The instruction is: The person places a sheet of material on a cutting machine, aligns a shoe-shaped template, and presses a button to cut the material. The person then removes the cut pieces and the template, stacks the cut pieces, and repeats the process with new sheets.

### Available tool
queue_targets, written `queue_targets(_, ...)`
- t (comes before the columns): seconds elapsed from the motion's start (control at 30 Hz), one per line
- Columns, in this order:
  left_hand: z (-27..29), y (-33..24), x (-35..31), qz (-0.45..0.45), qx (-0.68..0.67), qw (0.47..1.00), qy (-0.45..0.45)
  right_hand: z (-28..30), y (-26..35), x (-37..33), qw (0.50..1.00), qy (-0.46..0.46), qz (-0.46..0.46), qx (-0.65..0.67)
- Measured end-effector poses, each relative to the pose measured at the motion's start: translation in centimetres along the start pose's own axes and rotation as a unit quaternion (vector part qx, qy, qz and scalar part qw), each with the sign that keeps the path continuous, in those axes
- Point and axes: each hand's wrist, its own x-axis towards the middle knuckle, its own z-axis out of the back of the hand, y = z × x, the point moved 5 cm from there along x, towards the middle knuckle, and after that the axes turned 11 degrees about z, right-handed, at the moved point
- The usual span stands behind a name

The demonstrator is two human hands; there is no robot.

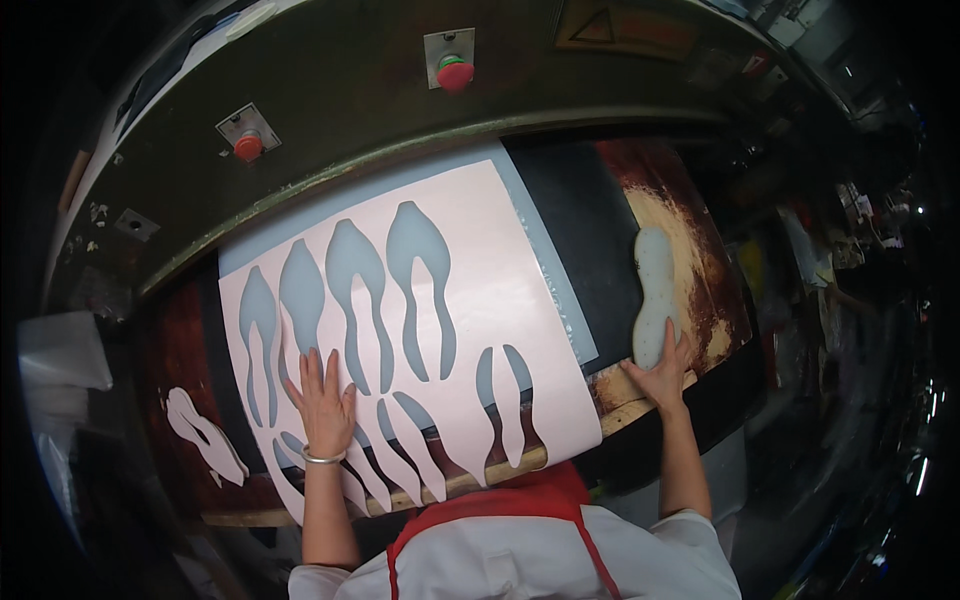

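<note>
A pale pink sheet (480,270) with several long curved shapes cut out of it lies on the press bed, over a light blue-grey pad (545,250). My left hand (322,400) lies flat on the sheet's lower left part, fingers spread, a silver bracelet on the wrist. My right hand (662,372) rests at the near end of a whitish sole-shaped cutting die (655,295), which lies on the worn brown board (700,260) to the right of the sheet; the fingers touch its lower end.
Pink cut-out pieces (205,435) lie on the board at the far left. The dark green press head (350,90) spans the back with two red push buttons (455,72) (248,145). A dark mat (585,230) lies between sheet and die. White material (65,350) sits far left.
</note>
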Motion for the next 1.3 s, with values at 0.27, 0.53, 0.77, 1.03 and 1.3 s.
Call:
queue_targets(0.27,-0.2,1.1,-0.4,0.016,-0.016,1.000,-0.006,1.3,3.4,0.5,0.961,-0.031,-0.050,0.271)
queue_targets(0.53,0.3,0.8,-0.6,0.025,-0.035,0.999,-0.026,-2.9,16.9,6.8,0.927,0.025,0.140,0.346)
queue_targets(0.77,1.4,0.7,-0.4,0.029,-0.040,0.999,-0.019,-5.5,20.4,8.3,0.957,0.021,0.151,0.246)
queue_targets(1.03,2.8,0.8,1.1,0.012,-0.030,0.999,0.005,-5.6,21.2,9.4,0.966,0.045,0.132,0.216)
queue_targets(1.3,5.2,3.3,2.9,0.007,-0.193,0.981,0.005,-5.7,19.9,7.9,0.953,0.024,0.035,0.301)
